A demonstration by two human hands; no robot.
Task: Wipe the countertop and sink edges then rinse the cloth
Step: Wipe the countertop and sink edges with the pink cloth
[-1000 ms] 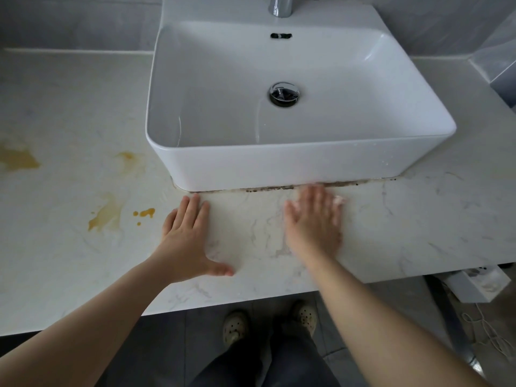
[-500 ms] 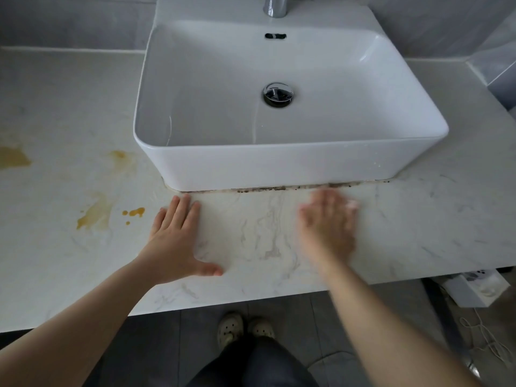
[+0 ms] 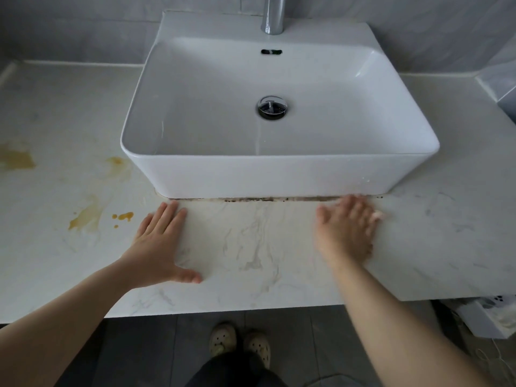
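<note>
My right hand (image 3: 346, 230) lies flat and motion-blurred on the white marble countertop (image 3: 251, 247), just in front of the sink's right front corner. It presses on a small pale cloth (image 3: 378, 216), of which only a bit shows past the fingertips. My left hand (image 3: 159, 241) rests palm down on the counter in front of the sink's left corner and holds nothing. The white rectangular vessel sink (image 3: 279, 174) stands on the counter. A dark grimy seam (image 3: 265, 199) runs along its base.
Yellow-orange stains (image 3: 86, 216) mark the counter left of the sink, with another stain (image 3: 16, 160) at the far left. A chrome faucet (image 3: 273, 15) rises behind the basin, and the drain plug (image 3: 272, 106) sits in its middle. A white power strip (image 3: 491, 317) lies below the counter at right.
My right hand has slid to the right along the counter in front of the sink base, with the cloth under it. My left hand has stayed planted.
</note>
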